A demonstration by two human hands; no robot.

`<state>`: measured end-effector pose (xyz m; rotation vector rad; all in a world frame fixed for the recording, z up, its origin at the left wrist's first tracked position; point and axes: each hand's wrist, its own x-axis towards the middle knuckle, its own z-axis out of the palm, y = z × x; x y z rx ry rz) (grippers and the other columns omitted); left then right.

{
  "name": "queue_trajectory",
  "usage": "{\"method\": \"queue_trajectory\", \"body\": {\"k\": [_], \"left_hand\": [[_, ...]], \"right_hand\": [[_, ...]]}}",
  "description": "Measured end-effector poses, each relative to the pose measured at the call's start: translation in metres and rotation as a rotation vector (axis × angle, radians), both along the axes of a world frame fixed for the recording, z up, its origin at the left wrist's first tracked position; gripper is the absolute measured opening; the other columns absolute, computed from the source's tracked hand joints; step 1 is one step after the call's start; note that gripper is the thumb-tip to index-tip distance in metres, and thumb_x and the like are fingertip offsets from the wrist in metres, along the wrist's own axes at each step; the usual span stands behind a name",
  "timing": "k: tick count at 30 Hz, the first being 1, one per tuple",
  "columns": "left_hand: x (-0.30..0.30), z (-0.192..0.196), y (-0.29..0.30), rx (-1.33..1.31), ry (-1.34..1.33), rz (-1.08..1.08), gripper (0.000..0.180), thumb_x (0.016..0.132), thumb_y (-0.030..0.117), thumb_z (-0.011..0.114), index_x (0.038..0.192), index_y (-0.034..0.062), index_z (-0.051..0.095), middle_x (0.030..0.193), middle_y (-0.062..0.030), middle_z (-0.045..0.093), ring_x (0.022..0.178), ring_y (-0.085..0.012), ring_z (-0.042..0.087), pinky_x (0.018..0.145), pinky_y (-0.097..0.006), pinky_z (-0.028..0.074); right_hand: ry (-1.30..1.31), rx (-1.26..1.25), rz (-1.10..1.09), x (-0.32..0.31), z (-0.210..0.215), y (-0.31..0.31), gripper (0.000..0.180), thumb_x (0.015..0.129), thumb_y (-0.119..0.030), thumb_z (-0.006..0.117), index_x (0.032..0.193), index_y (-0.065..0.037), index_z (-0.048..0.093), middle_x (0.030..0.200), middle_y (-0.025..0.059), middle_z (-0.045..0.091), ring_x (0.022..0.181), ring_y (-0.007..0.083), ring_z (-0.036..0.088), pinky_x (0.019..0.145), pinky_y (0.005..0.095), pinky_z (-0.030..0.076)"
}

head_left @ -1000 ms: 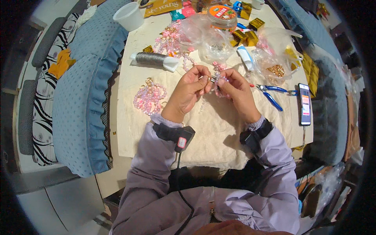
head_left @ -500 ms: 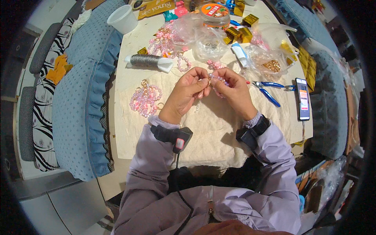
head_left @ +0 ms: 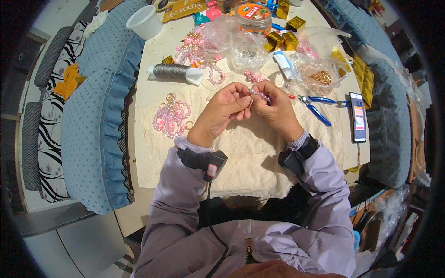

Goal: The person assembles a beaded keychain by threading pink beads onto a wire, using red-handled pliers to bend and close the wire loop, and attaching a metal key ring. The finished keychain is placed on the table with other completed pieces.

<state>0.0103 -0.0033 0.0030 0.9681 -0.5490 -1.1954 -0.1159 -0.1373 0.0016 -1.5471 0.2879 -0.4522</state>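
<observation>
A short bead string [head_left: 260,95] of pink beads is held between both hands, above the cream cloth [head_left: 250,153] that covers the table. The left hand [head_left: 221,113] is closed in a pinch, with the fingertips pressed on the left end of the string, where a small ring or link seems to be gripped; this detail is too small to be told surely. The right hand [head_left: 277,110] is also closed, its thumb and forefinger nipped on the beads, and the other fingers are curled under.

The step in hand is judged to be the joining or threading of a piece at the end of the string. For the next move a steady pinch and a fine alignment of the two ends would be needed, since the parts are very small.

The long axis of the string is seen to run about left to right, from one hand to the other; its exact pointing is hidden by the fingers.

Relative to the string: a finished cluster of pink beads [head_left: 171,118] lies to the left on the cloth, a spool of grey wire [head_left: 175,72] lies up and left, blue pliers [head_left: 315,105] lie just to the right, and a phone [head_left: 357,116] lies farther right
</observation>
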Motion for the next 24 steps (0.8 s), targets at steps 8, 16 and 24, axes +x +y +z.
{"method": "queue_trajectory", "body": {"k": [8, 16, 24], "left_hand": [[0.003, 0.001, 0.003, 0.148, -0.005, -0.065, 0.02, 0.099, 0.018, 0.064, 0.11, 0.0027, 0.057, 0.088, -0.0028, 0.063, 0.064, -0.0063, 0.059, 0.049, -0.017, 0.042], [0.008, 0.0, 0.006, 0.146, -0.118, -0.098, 0.018, 0.098, 0.02, 0.065, 0.102, 0.003, 0.06, 0.08, -0.0013, 0.064, 0.056, -0.0047, 0.057, 0.046, -0.016, 0.04], [0.02, -0.001, 0.01, 0.13, -0.034, 0.168, 0.02, 0.099, 0.021, 0.065, 0.102, 0.0014, 0.064, 0.082, -0.006, 0.067, 0.058, -0.0068, 0.06, 0.045, -0.017, 0.039]], "right_hand": [[0.055, -0.791, -0.128, -0.008, 0.01, -0.007, 0.022, 0.083, -0.016, 0.07, 0.102, -0.008, 0.061, 0.083, 0.0135, 0.067, 0.071, 0.0294, 0.068, 0.062, 0.0377, 0.052], [0.038, -0.871, -0.11, -0.011, 0.016, -0.006, 0.021, 0.081, -0.014, 0.07, 0.1, -0.009, 0.062, 0.082, 0.0124, 0.067, 0.073, 0.0315, 0.069, 0.062, 0.0389, 0.052], [0.204, -0.569, 0.059, -0.01, 0.018, -0.011, 0.02, 0.086, -0.016, 0.069, 0.102, -0.004, 0.063, 0.084, 0.0137, 0.068, 0.075, 0.0277, 0.068, 0.065, 0.0362, 0.051]]}}
